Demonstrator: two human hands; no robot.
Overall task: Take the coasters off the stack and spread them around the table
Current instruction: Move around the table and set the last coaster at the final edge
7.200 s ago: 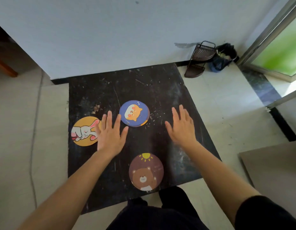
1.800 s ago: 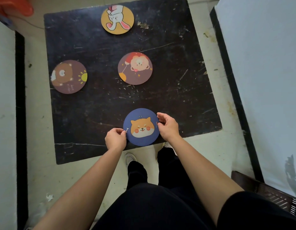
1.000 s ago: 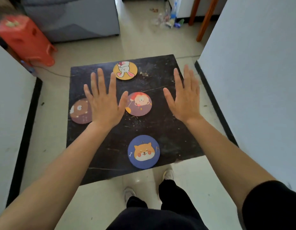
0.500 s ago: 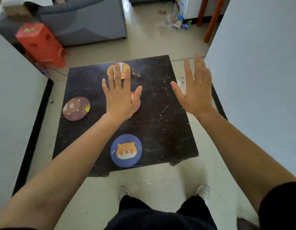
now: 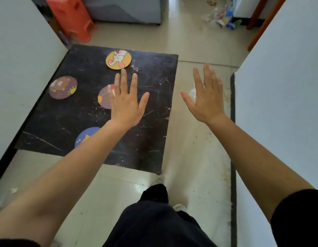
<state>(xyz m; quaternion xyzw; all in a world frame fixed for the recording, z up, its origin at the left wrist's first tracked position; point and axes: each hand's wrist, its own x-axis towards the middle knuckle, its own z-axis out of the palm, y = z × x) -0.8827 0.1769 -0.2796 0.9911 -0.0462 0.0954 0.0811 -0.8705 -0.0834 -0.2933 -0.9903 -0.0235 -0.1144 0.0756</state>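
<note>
Four coasters lie flat and single on the black table, well apart from one another; no stack is visible. Yellow rabbit coaster sits at upper centre of the frame, close to the table's far edge. Brown bear coaster is at centre left, near the table's left edge, which runs just beside a pale wall. Purple coaster is mid-table, partly hidden behind the left hand. Blue dog coaster is lower centre, near the front edge, mostly covered by the left forearm. Both hands are open, fingers spread, palms down, holding nothing; the right hand hovers over the tiled floor, off the table's right edge. Judgement: spreading appears complete, nothing left to unstack. Handling: the discs look thin, light and stiff with a printed face; lying flat on a scratched hard top they give little to pinch, so taking hold at the rim with thumb and fingertip, or sliding one to a table edge first, seems best. They are unlikely to break but could skid. Open room: the right half of the table is bare; floor to the right and front is free. An orange stool stands beyond the far left corner.
</note>
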